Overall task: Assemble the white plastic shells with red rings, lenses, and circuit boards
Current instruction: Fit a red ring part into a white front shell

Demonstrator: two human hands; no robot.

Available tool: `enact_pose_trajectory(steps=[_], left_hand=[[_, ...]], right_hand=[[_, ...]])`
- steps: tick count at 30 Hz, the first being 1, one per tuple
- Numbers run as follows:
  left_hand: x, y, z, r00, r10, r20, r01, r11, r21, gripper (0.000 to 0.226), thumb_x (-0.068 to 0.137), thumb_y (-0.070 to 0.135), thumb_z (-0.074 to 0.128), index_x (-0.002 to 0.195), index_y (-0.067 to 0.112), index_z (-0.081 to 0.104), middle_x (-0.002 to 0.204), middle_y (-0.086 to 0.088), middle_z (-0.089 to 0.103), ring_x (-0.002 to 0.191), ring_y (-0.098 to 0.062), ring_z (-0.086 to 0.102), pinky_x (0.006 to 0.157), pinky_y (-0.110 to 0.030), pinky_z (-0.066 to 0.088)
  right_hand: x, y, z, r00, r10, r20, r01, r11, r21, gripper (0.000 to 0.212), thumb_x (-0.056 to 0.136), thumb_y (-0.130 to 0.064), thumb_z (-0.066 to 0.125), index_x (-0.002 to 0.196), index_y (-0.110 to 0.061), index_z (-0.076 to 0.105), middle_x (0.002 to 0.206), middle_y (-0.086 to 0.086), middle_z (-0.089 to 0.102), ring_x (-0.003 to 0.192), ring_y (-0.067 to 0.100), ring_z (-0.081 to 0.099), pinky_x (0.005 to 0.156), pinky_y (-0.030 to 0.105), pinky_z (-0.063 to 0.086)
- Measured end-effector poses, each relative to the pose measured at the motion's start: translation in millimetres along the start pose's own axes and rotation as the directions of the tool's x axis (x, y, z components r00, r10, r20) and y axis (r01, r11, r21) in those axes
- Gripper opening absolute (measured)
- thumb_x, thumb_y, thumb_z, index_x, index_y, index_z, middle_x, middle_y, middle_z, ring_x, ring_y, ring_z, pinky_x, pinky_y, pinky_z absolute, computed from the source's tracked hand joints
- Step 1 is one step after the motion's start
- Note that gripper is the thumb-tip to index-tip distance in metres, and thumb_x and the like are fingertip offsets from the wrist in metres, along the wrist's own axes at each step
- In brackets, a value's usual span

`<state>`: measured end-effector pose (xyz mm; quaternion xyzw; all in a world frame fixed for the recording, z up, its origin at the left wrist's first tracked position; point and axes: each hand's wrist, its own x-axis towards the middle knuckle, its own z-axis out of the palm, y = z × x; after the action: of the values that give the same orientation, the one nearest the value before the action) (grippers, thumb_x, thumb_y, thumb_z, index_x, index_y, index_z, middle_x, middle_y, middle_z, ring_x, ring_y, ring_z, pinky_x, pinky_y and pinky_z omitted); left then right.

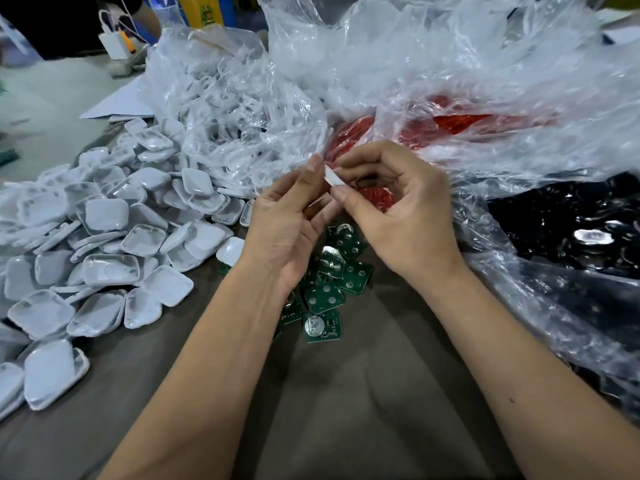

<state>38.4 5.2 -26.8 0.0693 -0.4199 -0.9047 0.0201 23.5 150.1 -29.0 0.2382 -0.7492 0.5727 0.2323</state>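
Observation:
Both hands meet above the table's middle around one white plastic shell [333, 176], seen edge-on. My right hand [398, 216] pinches the shell between thumb and curled fingers. My left hand [287, 223] holds its other side with thumb raised and fingers curled under. Below the hands lie several green circuit boards [327, 299], some with round silver discs. Red rings [450, 124] show through a clear bag behind the hands. A big heap of white shells [104, 244] covers the left of the table.
Crumpled clear plastic bags [415, 64] fill the back and right. A bag of white parts [235, 109] sits at back centre. Dark glossy pieces under plastic [571, 223] lie at the right. The grey tabletop [346, 393] shows between my forearms. Bottles and a small white bag stand far back left.

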Motion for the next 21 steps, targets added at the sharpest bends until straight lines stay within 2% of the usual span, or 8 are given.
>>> enact_pose_trajectory(steps=[2,4,8,12,14,16,17,21], left_hand=[[1,-1,0,0.999,-0.044,0.021,0.046,0.996,-0.080,0.021,0.088,0.019,0.071,0.100,0.002,0.068,0.125,-0.027,0.067,0.097,-0.023,0.073,0.075,-0.029,0.063],[1,-2,2,0.998,-0.064,0.029,0.067,0.990,-0.125,0.025,0.089,0.018,0.069,0.106,-0.001,0.067,0.141,-0.030,0.056,0.111,-0.027,0.068,0.092,-0.033,0.061],[3,-4,1,0.997,-0.069,0.017,0.071,0.987,-0.144,0.052,0.090,0.017,0.069,0.132,-0.010,0.057,0.146,-0.030,0.052,0.129,-0.033,0.061,0.100,-0.036,0.055],[6,-8,2,0.995,-0.102,0.003,0.102,0.986,-0.134,0.055,0.092,0.020,0.067,0.136,-0.011,0.055,0.144,-0.028,0.056,0.130,-0.032,0.060,0.101,-0.037,0.053],[7,-8,4,0.994,-0.111,0.000,0.110,0.983,-0.147,0.050,0.088,0.023,0.068,0.128,-0.008,0.063,0.130,-0.023,0.067,0.119,-0.028,0.069,0.096,-0.034,0.058],[11,-9,3,0.995,-0.101,0.022,0.103,0.978,-0.179,0.026,0.086,0.021,0.069,0.102,0.002,0.074,0.104,-0.014,0.076,0.089,-0.016,0.077,0.078,-0.025,0.063],[11,-8,4,0.995,-0.096,0.037,0.101,0.973,-0.206,0.020,0.084,0.021,0.069,0.094,0.005,0.075,0.097,-0.011,0.077,0.082,-0.014,0.077,0.072,-0.023,0.063],[12,-8,5,0.995,-0.083,0.050,0.093,0.965,-0.244,0.017,0.090,0.020,0.066,0.093,0.007,0.077,0.095,-0.011,0.078,0.083,-0.014,0.077,0.068,-0.022,0.061]], right_hand=[[2,-3,-2,0.999,-0.046,0.018,0.047,0.997,-0.064,0.019,0.084,-0.008,0.085,0.101,-0.006,0.075,0.093,-0.004,0.076,0.090,0.006,0.075,0.084,0.027,0.060],[6,-5,-5,0.994,-0.091,0.052,0.097,0.987,-0.126,0.016,0.085,-0.008,0.084,0.098,-0.006,0.076,0.090,-0.004,0.076,0.088,0.004,0.073,0.082,0.025,0.059],[12,-10,-8,0.984,-0.121,0.134,0.147,0.967,-0.207,0.012,0.086,-0.008,0.084,0.095,-0.006,0.076,0.089,-0.002,0.077,0.085,0.005,0.072,0.079,0.022,0.058],[19,-17,-11,0.983,-0.009,0.185,0.049,0.975,-0.215,0.012,0.083,-0.005,0.084,0.093,-0.010,0.080,0.084,-0.007,0.078,0.080,-0.004,0.072,0.074,0.011,0.054],[29,-22,-12,0.973,0.042,0.225,0.016,0.968,-0.251,0.013,0.081,-0.007,0.086,0.092,-0.013,0.081,0.084,-0.010,0.078,0.080,-0.007,0.072,0.073,0.009,0.054],[40,-27,-13,0.967,0.044,0.252,0.034,0.954,-0.297,0.014,0.080,-0.009,0.087,0.091,-0.016,0.082,0.084,-0.009,0.078,0.080,-0.001,0.073,0.075,0.016,0.057],[44,-30,-13,0.962,0.041,0.270,0.048,0.948,-0.314,0.015,0.079,-0.010,0.087,0.091,-0.016,0.082,0.084,-0.009,0.078,0.079,0.001,0.073,0.076,0.019,0.058],[54,-40,-15,0.918,0.096,0.385,0.066,0.920,-0.387,0.023,0.080,-0.009,0.086,0.098,-0.021,0.079,0.082,-0.010,0.074,0.078,0.002,0.071,0.076,0.021,0.057]])
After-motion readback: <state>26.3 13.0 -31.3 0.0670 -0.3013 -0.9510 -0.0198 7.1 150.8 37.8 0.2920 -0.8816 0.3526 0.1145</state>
